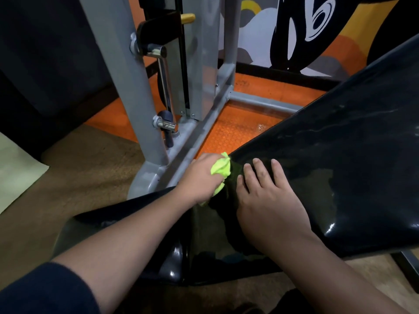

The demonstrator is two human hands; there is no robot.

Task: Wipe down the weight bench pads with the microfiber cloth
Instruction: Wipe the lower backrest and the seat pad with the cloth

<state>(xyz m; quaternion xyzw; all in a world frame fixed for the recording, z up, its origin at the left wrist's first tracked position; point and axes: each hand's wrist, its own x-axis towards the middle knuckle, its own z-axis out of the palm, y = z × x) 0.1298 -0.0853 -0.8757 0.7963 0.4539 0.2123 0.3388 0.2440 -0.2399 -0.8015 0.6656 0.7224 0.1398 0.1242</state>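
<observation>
The left hand (pixel 201 177) holds a bright yellow-green microfiber cloth (pixel 221 169); its fingers are curled around the bunched cloth and press it against the lower end of the inclined back pad (pixel 340 155), near the place where this pad meets the seat pad (pixel 127 225). Part of the cloth comes out above the hand, toward 12 o'clock, and a small piece hangs below it, toward 6 o'clock. The right hand (pixel 269 205) lies flat on the same back pad, at 3 o'clock from the cloth and just beside it, with the fingers (pixel 258 171) straight and a little spread, holding nothing. The back pad is black and shiny and goes up toward 2 o'clock; the seat pad, also black, is lower, toward 7 o'clock from the hands. Both forearms are bare, and a dark sleeve (pixel 45 291) shows on the left arm at the lower edge. At 11 o'clock from the cloth stands the grey metal frame (pixel 127 75) of a machine, and its base bar (pixel 199 137) runs over an orange rubber mat (pixel 238 130). The floor (pixel 79 177) at 9 o'clock is brown.
</observation>
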